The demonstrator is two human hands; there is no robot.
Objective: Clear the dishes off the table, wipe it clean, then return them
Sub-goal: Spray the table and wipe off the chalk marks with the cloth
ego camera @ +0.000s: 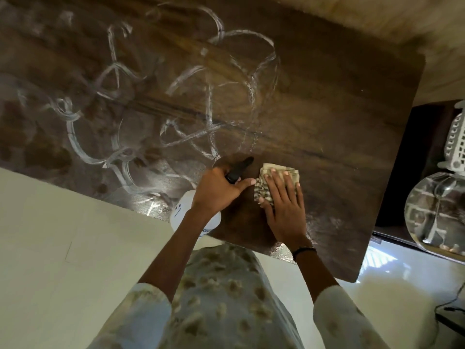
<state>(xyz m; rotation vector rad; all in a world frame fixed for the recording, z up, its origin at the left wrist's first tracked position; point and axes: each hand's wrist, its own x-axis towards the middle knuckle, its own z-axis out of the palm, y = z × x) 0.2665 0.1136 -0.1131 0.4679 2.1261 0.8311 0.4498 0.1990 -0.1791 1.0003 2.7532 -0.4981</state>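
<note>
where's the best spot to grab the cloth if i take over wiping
Press flat on top of the folded cloth, coming from above, as the right hand does. It lies flat on the table, so there is no raised edge to pinch.

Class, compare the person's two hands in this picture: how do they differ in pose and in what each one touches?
The left hand curls round the black trigger of a white spray bottle; the right hand lies flat, fingers straight. The left hand holds its bottle at the table's near edge; the right hand presses a checked cloth onto the wood. Both work side by side over the same wiped patch.
</note>
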